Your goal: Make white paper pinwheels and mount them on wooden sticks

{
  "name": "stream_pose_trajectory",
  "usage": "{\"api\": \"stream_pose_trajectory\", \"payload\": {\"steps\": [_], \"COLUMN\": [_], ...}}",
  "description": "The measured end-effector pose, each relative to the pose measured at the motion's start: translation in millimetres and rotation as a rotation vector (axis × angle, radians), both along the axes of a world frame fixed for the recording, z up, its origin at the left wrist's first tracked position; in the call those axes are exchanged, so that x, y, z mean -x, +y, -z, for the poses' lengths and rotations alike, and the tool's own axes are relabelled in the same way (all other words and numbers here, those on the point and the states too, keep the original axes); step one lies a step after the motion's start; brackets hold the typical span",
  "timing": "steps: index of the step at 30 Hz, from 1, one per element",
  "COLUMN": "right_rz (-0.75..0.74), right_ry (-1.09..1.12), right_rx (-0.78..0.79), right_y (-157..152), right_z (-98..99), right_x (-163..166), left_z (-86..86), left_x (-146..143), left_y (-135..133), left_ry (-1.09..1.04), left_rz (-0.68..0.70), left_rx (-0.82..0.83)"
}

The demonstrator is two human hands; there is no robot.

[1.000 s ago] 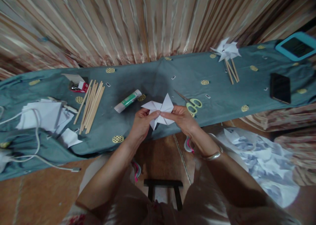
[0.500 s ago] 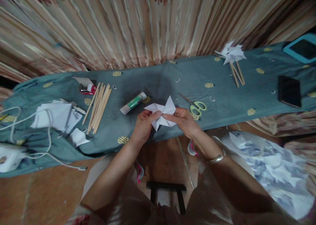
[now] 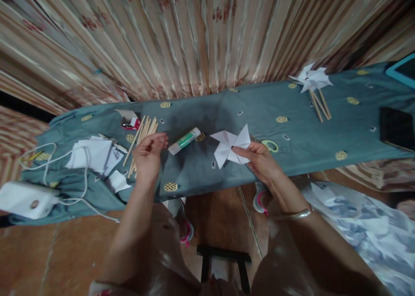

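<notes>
My right hand (image 3: 264,159) pinches a white paper pinwheel (image 3: 223,151) near its centre, the thumb lying beside a small dark pin head. My left hand (image 3: 148,155) is raised over the lower part of several wooden sticks (image 3: 139,136). Its fingers are curled in towards the thumb, and nothing shows between them. Between the hands lies a glue stick (image 3: 184,141) with a green label. Behind my right hand, scissors show only a pale green handle loop (image 3: 271,146); the rest is hidden.
White paper pieces (image 3: 92,155), a small red box (image 3: 131,122) and a white power strip (image 3: 29,199) with cables are at left. A finished pinwheel (image 3: 313,77) with sticks and a dark phone-like object (image 3: 397,127) lie right. A bag of white paper shapes (image 3: 363,218) stands below.
My left hand has let go of the pinwheel and moved left to the sticks. My right hand keeps the pinwheel, now slightly further right. The whole view has shifted a little.
</notes>
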State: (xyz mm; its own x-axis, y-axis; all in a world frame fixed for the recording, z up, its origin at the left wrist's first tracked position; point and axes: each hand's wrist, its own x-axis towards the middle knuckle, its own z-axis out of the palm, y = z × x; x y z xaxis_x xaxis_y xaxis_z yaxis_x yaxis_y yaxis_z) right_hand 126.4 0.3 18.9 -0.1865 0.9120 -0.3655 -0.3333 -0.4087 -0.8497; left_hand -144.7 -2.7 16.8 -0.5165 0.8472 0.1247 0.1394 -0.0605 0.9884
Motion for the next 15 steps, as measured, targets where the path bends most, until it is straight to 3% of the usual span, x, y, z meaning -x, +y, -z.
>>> {"api": "stream_pose_trajectory", "payload": {"steps": [6,11,15], "right_rz": [-0.040,-0.061,-0.059], "right_ry": [0.017,0.020,0.025], "right_rx": [-0.013,-0.002,0.001], "right_y": [-1.7,-2.7,-3.1], "right_z": [0.2,0.2,0.9], "right_x": [2.0,3.4,5.0], "left_z": [9.8,17.6,21.4], "left_x": [62.2,74.8,72.6], "left_y": [1.4,1.6,3.2], "left_ry": [0.780,0.977,1.066], "left_rz": [-0.078,-0.028,0.003], "left_rx": [0.246,0.415,0.448]}}
